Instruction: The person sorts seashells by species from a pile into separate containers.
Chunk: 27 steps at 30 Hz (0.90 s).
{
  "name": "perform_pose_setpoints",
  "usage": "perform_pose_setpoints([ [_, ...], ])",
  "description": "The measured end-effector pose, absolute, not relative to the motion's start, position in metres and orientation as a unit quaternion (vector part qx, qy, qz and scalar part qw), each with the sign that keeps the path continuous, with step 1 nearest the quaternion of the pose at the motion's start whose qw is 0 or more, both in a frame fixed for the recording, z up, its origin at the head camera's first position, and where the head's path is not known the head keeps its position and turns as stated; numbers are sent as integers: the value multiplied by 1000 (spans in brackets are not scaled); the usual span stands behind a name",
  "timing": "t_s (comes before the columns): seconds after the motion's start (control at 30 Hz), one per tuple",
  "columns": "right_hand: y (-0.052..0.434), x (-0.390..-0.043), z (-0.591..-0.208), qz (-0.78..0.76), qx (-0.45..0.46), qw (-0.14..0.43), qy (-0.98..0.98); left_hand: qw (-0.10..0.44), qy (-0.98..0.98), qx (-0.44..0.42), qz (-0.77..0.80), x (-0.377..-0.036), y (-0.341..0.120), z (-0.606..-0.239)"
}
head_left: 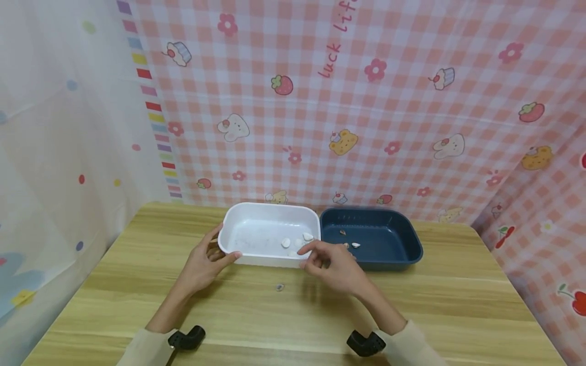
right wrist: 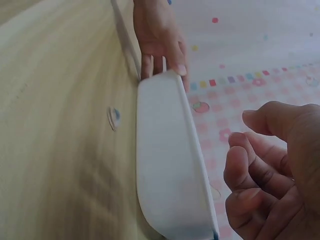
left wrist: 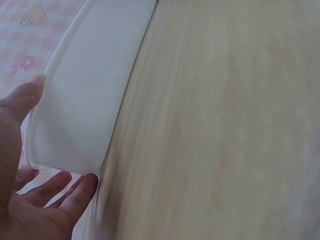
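Observation:
A white tray stands on the wooden table with a few small white pieces in it. My left hand grips its near left corner, thumb on the rim and fingers against the outer wall. My right hand hovers over the tray's near right corner with its fingers loosely curled. In the right wrist view the thumb and fingers are apart with nothing between them, beside the tray's wall. A dark blue tray touches the white one on the right and holds a few small bits.
One small pale item lies on the table just in front of the white tray. Pink checked cloth hangs behind and to the right, and a pale curtain hangs on the left. Black wrist mounts sit by my sleeves.

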State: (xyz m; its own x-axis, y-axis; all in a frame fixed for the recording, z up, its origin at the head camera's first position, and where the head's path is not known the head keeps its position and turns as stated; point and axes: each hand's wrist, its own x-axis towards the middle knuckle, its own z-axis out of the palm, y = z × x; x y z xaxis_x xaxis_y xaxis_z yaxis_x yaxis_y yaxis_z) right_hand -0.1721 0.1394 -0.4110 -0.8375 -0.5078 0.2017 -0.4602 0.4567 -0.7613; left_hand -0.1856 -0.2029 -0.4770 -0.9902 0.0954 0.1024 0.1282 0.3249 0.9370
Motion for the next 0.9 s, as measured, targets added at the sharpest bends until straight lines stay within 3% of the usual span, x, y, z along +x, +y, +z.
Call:
perform_pose_setpoints([
  [0.47,118,-162,-433,-451,-312,97,831,12,-814,-68,-576,-186,-204,-476],
  [0.9,100,-161,-474,-476,-235,132,837,9,-814,-69,-577,-186,-203,-476],
])
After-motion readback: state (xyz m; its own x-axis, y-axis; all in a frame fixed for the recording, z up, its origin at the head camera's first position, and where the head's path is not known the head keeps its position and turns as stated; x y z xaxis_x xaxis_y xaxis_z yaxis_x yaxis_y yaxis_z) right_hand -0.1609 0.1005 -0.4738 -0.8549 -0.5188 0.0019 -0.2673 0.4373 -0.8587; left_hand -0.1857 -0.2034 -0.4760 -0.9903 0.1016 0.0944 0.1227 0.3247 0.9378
